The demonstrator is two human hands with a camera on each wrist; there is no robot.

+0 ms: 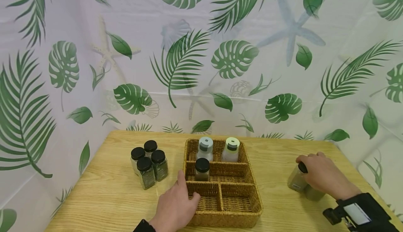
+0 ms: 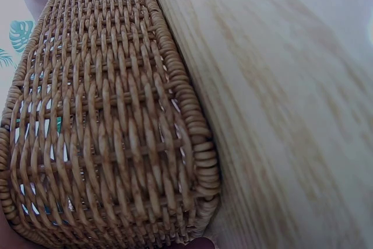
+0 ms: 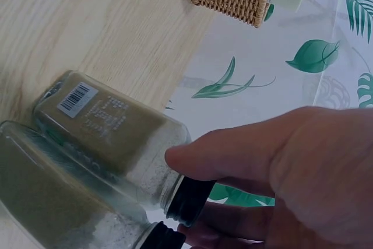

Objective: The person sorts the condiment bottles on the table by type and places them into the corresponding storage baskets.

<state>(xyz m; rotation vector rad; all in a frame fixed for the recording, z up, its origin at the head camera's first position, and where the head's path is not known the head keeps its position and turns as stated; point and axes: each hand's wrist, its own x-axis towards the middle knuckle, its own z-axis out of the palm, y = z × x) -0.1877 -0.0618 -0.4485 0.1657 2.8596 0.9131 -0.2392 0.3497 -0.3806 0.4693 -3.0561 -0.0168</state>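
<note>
The left hand grips the near left corner of the wicker basket, its thumb over the near rim and its other fingers along the left side. The basket sits on the wooden surface, in the middle.

The right hand is at the right of the surface, its fingers pinching a jar near the top: the thumb presses the glass shoulder and the other fingers lie behind the black cap. A second jar stands right beside it; whether the fingers also touch that one cannot be told. Both contain brownish powder, and the gripped one bears a barcode label.

In the basket's far compartment are two bottles, one pale blue on top, the other yellow-green; in the middle compartment, a black-capped jar. Left of the basket, four more jars form a tight cluster.
</note>
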